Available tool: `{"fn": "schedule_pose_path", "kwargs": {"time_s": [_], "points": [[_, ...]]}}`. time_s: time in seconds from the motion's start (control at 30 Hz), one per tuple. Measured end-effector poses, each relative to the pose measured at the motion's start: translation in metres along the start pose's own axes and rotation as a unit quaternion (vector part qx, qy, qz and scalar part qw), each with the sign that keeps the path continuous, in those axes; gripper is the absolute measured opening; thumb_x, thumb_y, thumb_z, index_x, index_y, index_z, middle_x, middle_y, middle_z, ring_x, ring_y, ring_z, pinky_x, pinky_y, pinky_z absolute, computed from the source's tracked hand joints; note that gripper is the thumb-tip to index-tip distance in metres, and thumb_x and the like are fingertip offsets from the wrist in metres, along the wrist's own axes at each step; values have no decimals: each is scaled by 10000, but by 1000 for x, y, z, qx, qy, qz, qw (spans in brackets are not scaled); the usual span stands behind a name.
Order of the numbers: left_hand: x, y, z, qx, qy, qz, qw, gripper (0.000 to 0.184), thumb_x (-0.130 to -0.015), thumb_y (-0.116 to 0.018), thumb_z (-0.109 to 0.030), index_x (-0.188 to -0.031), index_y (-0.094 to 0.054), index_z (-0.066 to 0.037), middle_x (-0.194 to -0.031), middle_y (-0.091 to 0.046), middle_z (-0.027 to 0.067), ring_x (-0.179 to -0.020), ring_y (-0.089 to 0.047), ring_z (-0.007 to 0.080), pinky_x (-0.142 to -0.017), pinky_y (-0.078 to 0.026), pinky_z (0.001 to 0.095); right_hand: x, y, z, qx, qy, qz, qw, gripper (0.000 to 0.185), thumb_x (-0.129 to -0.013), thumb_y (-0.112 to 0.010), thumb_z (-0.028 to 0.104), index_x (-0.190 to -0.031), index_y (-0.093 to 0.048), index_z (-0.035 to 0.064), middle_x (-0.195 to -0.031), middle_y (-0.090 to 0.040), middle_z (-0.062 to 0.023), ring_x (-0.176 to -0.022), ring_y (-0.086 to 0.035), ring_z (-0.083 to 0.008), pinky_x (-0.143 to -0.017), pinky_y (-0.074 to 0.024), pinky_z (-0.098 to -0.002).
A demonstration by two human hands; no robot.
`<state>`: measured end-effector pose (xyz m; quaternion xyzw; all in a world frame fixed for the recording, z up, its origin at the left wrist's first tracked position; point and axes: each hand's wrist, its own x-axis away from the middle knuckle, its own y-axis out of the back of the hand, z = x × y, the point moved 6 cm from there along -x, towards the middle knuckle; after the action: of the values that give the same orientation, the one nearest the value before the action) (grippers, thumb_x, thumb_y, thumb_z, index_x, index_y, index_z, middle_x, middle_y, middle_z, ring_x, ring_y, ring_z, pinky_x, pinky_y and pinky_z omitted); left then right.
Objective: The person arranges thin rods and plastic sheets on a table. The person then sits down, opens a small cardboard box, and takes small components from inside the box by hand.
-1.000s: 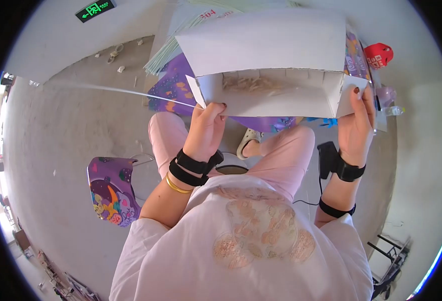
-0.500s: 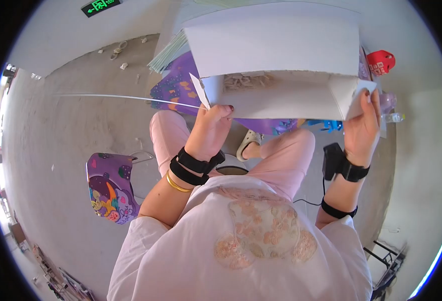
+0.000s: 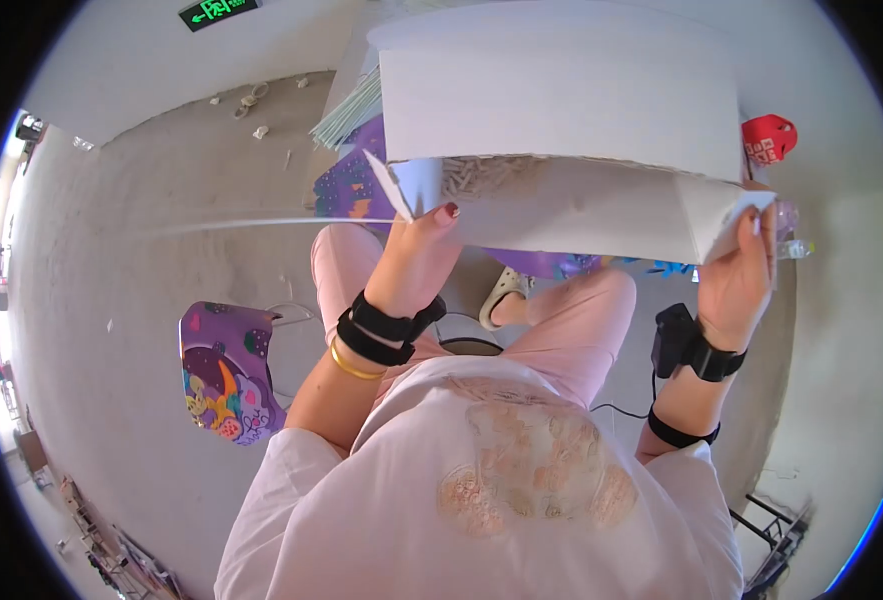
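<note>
An open white cardboard box (image 3: 561, 95) is held up in front of me, its opening facing me. Small pale pieces (image 3: 481, 177) lie inside at its left. My left hand (image 3: 416, 255) grips the box's lower left corner, thumb over the edge, and a thin white strip (image 3: 271, 220) sticks out leftward from that hand. On the right, my right hand (image 3: 739, 280) holds the lower right corner beside a folded flap. The fingers beneath the box are partly hidden.
Behind the box are a purple patterned surface (image 3: 346, 185), a bundle of pale green strips (image 3: 349, 112), a red item (image 3: 769, 138) and a clear bottle (image 3: 795, 249). A purple patterned seat (image 3: 229, 372) stands at my left.
The box has shifted right in view and its right side has dropped, so it tilts more. Both hands moved with it, still holding its corners. The white strip now lies more level.
</note>
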<state>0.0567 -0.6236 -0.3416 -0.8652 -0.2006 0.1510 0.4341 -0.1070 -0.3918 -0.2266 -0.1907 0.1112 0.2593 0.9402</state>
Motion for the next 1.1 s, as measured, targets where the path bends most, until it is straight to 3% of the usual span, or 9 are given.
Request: {"fn": "schedule_pose_path", "kwargs": {"time_s": [0.3, 0.37, 0.47, 0.6, 0.67, 0.7, 0.8, 0.93, 1.1], "points": [[6, 12, 1, -35, 23, 17, 999, 703, -843, -706, -320, -1396, -362, -54, -1350, -455, 33, -1253, -437, 198, -1059, -340, 404, 1, 12, -29, -57, -70, -27, 996, 321, -957, -522, 101, -1276, -535, 65, -1141, -611, -24, -1110, -556, -152, -965, -425, -333], [0, 25, 6, -29, -3, -37, 999, 658, -878, -662, -335, -1401, -375, -57, -1370, -480, 128, -1289, -450, 283, -1110, -305, 451, 1, 4, -29, -58, -59, -9, 996, 316, -953, -533, 94, -1267, -547, 60, -1151, -613, -27, -1096, -566, -154, -954, -439, -339], [0, 23, -8, -24, -10, -2, 1000, 657, -884, -661, -360, -1381, -389, -27, -1411, -442, 131, -1306, -432, 281, -1134, -282, 431, 4, 10, -42, -55, -64, 30, 996, 354, -958, -546, 115, -1303, -524, 37, -1180, -608, -33, -1103, -563, -147, -959, -438, -345], [-5, 45, -16, -56, -29, -49, 997, 608, -871, -677, -362, -1322, -458, -18, -1352, -513, 116, -1283, -455, 259, -1121, -300, 424, 3, 1, -66, 83, -82, 69, 991, 470, -1012, -490, 243, -1416, -398, 19, -1315, -517, -56, -1188, -479, -130, -1026, -360, -308], [-1, 37, -14, -46, -28, -25, 998, 564, -880, -668, -349, -1316, -480, -44, -1309, -547, 85, -1239, -487, 247, -1097, -321, 408, 6, 20, -67, 91, -127, -52, 986, 505, -1018, -462, 324, -1411, -393, 14, -1302, -520, -60, -1196, -474, -147, -1029, -358, -319], [-3, 45, -15, -39, -31, -42, 998, 493, -891, -657, -335, -1278, -509, -68, -1282, -559, 70, -1211, -501, 239, -1076, -336, 401, -2, 5, -51, 194, -56, 27, 979, 562, -1006, -447, 423, -1391, -405, 16, -1247, -538, -72, -1124, -506, -157, -987, -384, -321], [-4, 53, -17, -57, -56, -61, 995, 259, -919, -623, -294, -1120, -586, -135, -1216, -584, 33, -1148, -520, 207, -1004, -378, 371, -4, 20, -55, 77, -38, -16, 996, 590, -974, -456, 506, -1295, -493, 12, -1122, -563, -77, -935, -521, -139, -897, -394, -302], [-7, 52, -16, -38, -45, -91, 994, 176, -916, -630, -267, -1053, -598, -162, -1226, -582, 41, -1177, -508, 200, -971, -389, 351, -6, 28, -42, 70, -8, -61, 996, 494, -971, -490, 455, -1176, -542, 8, -1011, -570, -59, -891, -509, -140, -831, -388, -285], [-6, 47, -6, -14, -37, -86, 996, 260, -893, -660, -274, -1089, -578, -123, -1193, -579, 46, -1168, -507, 223, -986, -384, 370, 6, -1, -18, 147, 69, 3, 987, 295, -972, -500, 304, -1069, -538, 27, -919, -558, -60, -793, -492, -112, -728, -379, -235]]}}
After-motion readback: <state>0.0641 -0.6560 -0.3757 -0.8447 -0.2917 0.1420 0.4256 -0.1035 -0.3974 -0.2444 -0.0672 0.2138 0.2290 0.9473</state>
